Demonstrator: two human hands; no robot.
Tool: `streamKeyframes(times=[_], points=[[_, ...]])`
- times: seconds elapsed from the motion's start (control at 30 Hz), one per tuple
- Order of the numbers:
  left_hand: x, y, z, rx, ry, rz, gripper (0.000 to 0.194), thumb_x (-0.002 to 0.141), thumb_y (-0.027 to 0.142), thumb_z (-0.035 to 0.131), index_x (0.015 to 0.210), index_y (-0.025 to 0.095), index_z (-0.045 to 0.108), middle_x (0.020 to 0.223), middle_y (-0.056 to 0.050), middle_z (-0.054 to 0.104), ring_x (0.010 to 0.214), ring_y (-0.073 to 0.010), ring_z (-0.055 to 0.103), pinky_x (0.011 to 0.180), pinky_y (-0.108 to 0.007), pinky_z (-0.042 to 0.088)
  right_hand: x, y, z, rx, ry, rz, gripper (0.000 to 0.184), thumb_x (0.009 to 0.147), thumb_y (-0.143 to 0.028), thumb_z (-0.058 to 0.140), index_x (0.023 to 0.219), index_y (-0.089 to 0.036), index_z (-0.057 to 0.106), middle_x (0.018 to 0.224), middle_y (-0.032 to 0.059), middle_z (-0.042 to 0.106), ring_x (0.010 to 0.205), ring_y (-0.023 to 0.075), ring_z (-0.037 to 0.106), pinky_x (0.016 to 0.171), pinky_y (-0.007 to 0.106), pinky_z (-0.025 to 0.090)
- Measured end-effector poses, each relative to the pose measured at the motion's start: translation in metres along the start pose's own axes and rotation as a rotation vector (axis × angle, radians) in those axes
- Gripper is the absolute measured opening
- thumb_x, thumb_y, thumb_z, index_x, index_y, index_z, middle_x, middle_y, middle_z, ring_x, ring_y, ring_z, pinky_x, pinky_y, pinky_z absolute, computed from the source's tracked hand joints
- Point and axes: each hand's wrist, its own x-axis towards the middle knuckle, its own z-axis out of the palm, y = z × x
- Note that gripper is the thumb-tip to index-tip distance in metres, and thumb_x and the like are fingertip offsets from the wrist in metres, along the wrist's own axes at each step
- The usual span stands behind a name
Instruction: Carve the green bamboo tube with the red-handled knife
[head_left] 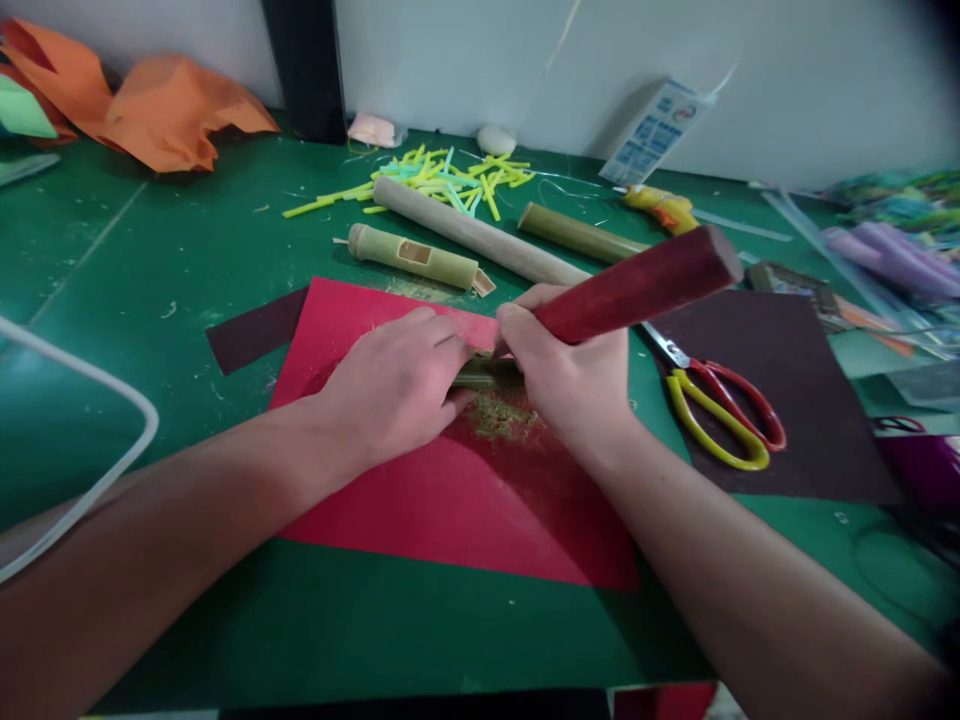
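Observation:
My left hand [401, 385] is closed round a short green bamboo tube [489, 374], pressing it down on a sheet of red paper [420, 505]. In my right hand [574, 375] is a tool with a thick dark red handle [637, 285], slanting up to the right. Its working end meets the bamboo between my hands, but my fingers hide its shape. Greenish shavings [504, 417] lie on the paper just below the tube. Beyond the hands rests a paler bamboo piece [412, 257] with a rectangular notch cut in it.
Scissors [724, 405] with red and yellow handles lie on dark paper [795, 400] at right. Behind are a wooden rod [480, 230], another bamboo tube [581, 233] and yellow-green straw pieces [435, 180]. A white cable [112, 385] loops at left. Orange cloth [172, 110] sits far left.

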Motion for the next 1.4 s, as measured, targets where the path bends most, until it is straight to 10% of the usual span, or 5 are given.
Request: streamKeyframes(times=[1.4], points=[[0.001,-0.0023,0.0001,-0.052,-0.001,0.024,0.026,0.092,0.03,0.063,0.109,0.012,0.072,0.106,-0.012,0.072,0.105,-0.0301,0.065,0.088,-0.043,0.055,-0.0009,0.0023,0.0004,-0.094,0.005,-0.095,0.027,0.079,-0.018,0.062,0.056,-0.023,0.049,0.054,-0.0039,0.049,0.052,0.0106,0.043,0.052,0.027,0.041]])
